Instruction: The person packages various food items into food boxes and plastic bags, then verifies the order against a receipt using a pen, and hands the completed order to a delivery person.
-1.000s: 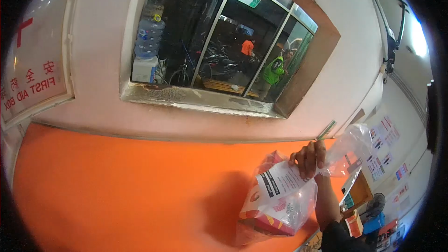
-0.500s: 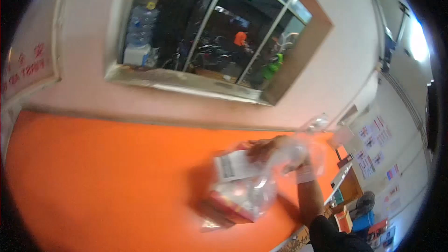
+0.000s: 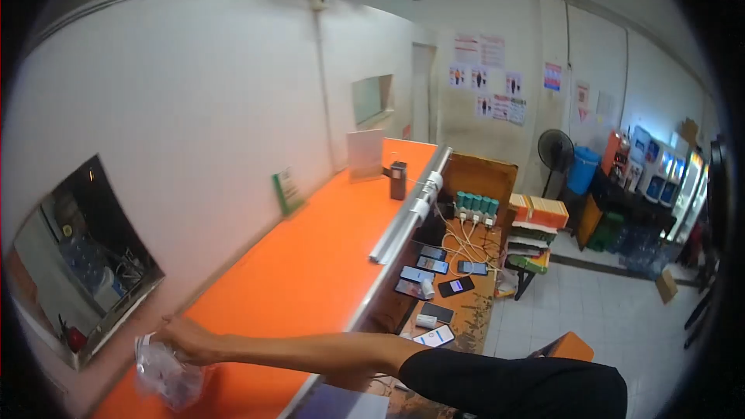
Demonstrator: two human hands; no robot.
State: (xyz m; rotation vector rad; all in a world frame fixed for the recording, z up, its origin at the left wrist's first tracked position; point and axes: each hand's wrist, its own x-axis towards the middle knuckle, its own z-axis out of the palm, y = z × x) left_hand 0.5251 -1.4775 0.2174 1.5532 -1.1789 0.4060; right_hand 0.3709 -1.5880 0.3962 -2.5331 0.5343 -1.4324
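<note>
My right arm, in a black sleeve, stretches across to the lower left. At its end my right hand is closed on the gathered top of a clear plastic bag. The bag hangs over the orange counter, near the wall, and is blurred. What lies inside it cannot be made out. My left hand does not show.
Along the counter's right side runs a metal edge. A black box-shaped device and a green-white sign stand farther along. Several phones and cables lie on the lower worn desk. A fan stands behind.
The view has swung right, from the window to the length of the counter and the room. The bag now appears at the lower left. Its receipt and red-patterned contents no longer show clearly.
</note>
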